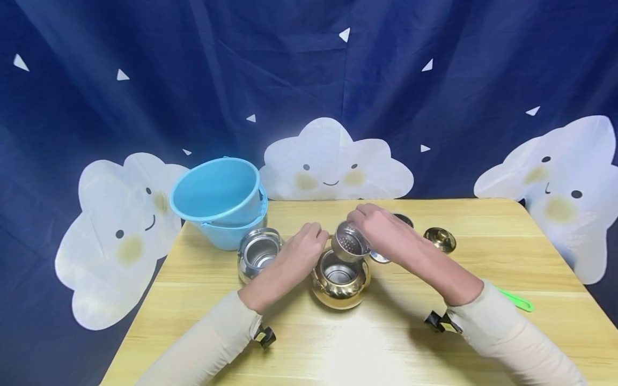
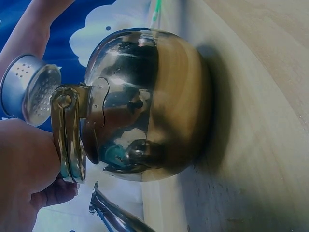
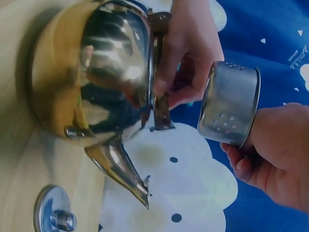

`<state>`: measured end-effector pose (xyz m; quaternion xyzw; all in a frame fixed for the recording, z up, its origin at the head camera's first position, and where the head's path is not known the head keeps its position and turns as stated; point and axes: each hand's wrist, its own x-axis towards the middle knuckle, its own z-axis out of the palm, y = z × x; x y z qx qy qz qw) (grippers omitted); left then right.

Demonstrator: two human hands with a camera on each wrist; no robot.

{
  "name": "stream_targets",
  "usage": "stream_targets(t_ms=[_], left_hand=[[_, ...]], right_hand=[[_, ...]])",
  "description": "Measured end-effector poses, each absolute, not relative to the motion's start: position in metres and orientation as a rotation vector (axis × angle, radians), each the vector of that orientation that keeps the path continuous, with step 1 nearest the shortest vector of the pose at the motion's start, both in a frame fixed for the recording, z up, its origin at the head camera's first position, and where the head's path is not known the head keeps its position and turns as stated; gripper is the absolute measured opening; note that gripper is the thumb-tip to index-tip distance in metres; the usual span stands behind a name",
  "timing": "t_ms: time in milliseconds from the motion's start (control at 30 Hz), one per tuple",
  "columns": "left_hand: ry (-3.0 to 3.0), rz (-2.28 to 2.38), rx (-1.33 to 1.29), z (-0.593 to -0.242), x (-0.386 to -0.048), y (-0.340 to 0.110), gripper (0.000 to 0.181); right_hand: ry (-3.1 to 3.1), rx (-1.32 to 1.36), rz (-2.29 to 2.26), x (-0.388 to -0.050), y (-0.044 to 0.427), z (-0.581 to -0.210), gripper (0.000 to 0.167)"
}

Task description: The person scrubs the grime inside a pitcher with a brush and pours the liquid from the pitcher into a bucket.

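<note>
A gold teapot stands without its lid on the table, its spout pointing away at the back. My left hand grips the teapot's folded handle at the rim. Just above the opening, my right hand pinches the rim of a perforated metal strainer cup, which is tilted. In the right wrist view the strainer hangs apart from the teapot, with the right hand's fingers at its edge.
A silver teapot without a lid stands to the left, before stacked blue buckets. Right of the gold teapot lie a silver lid, a dark round piece partly hidden, a gold lid and a green-handled thing.
</note>
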<state>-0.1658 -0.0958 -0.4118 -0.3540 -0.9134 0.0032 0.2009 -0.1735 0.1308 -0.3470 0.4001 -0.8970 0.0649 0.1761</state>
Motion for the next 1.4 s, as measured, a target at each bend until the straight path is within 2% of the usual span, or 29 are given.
stream_targets(t_ms=[533,1133,1400], left_hand=[[-2.565,-0.013,-0.984,-0.413,-0.165,-0.096,0.017],[-2.532,0.012,-0.997,-0.41,-0.167,-0.094,0.016],[-2.547,0.001,-0.992,-0.41,-0.166,-0.094,0.016]], right_hand=[[-2.601,1.031,0.319,-0.197,0.145,-0.341,0.017],[-2.658,0.897,0.48,-0.23,0.16,-0.36,0.008],[-2.734,0.878,0.514,-0.239,0.161,-0.37,0.012]])
